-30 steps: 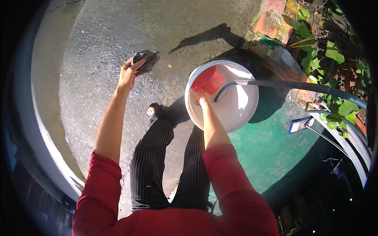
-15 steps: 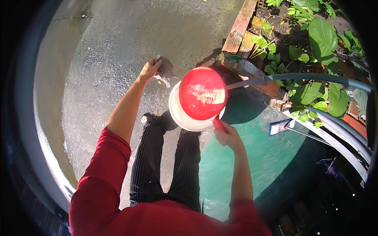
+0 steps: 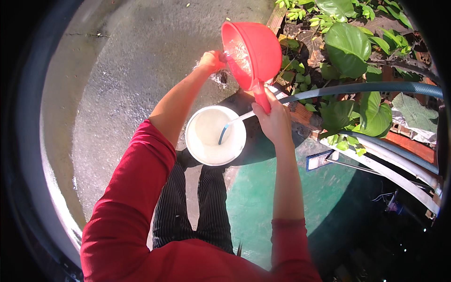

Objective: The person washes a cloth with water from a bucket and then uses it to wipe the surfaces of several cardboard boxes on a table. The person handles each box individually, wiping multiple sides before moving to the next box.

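My right hand (image 3: 272,115) is wrapped round the handle of a red dipper (image 3: 263,54). The dipper is tilted to the left, and water shows inside it and at its rim. Just beside that rim is my left hand (image 3: 213,61), its fingers curled and partly lost in reddish glare; what they hold is hidden. Water splashes below this hand. A white bucket (image 3: 190,136) with pale, cloudy water stands before my legs, and the end of a hose (image 3: 300,95) dips into it.
Wet grey concrete (image 3: 136,84) stretches to the left, with green floor (image 3: 263,192) to the right. Leafy plants (image 3: 347,49) grow in a brick-edged bed at the far right. A blue-and-white brush head (image 3: 320,160) on a long pole lies near white curved pipes (image 3: 390,171).
My right hand has lifted the dipper off the bucket, up and away, and tipped it left. My left hand has moved right and farther out, to the dipper's rim. The bucket's inside now shows.
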Demonstrator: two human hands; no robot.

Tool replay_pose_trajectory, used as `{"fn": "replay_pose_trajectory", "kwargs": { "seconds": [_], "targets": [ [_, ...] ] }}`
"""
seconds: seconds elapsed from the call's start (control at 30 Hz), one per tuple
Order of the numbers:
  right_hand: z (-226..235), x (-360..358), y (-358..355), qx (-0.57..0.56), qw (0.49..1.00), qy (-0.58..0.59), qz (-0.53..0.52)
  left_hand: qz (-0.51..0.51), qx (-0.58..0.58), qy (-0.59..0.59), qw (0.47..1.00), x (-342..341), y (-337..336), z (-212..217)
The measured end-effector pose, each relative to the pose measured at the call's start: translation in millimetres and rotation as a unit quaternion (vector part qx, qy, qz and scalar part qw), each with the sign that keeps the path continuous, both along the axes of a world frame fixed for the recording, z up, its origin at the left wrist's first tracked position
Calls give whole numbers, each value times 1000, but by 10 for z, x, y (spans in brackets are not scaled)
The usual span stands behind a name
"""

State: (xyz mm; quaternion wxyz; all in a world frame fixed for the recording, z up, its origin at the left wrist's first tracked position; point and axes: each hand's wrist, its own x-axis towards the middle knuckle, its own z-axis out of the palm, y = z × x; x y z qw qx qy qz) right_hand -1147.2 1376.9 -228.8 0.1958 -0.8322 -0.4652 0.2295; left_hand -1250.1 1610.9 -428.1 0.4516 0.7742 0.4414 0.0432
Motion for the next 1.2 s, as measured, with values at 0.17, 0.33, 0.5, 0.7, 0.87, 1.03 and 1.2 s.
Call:
{"fn": "replay_pose_trajectory", "kwargs": {
  "seconds": [0.17, 0.33, 0.5, 0.7, 0.87, 1.03, 1.2],
  "targets": [
    [32, 36, 209, 79, 992, -86, 54, 41, 74, 49, 995, 225, 86, 372],
    [86, -48, 35, -66, 993, -97, 13, 28, 105, 115, 987, 217, 129, 666],
    [-69, -421, -693, -268, 962, 50, 13, 14, 139, 72, 988, -289, 280, 856],
    [-1179, -927, -1004, -370, 926, 59, 43, -13, 142, -21, 990, -815, 303, 1481],
    [-1101, -1194, 622, 34, 996, 86, 6, 54, 66, -109, 990, -1469, 156, 2351],
    [-637, -1385, 2102, -52, 935, 350, 21, 318, -199, -398, 837, -2815, 247, 2348],
    [229, -2418, 2072, 80, 894, 411, 157, 547, -517, -353, 555, -3190, -4, 1692]
  ]
}}
